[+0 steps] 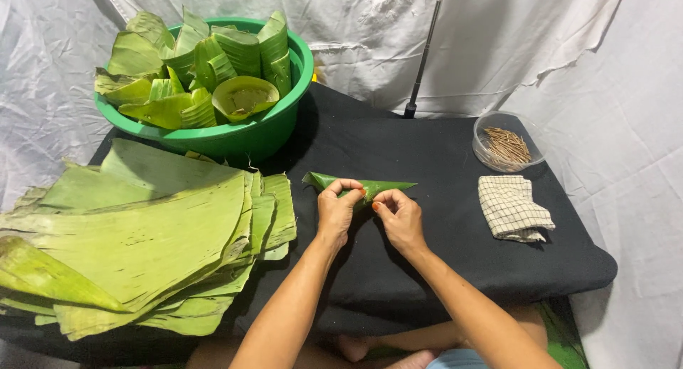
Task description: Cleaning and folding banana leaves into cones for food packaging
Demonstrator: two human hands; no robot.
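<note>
White sheeting hangs behind your black-covered table (455,262). Flat banana leaves (142,234) cover its left edge, below a green basin (277,131). At mid-table your left hand (336,209) and right hand (400,216) pinch a folded leaf (384,187). Near the right edge lies a checked cloth (514,207).
</note>
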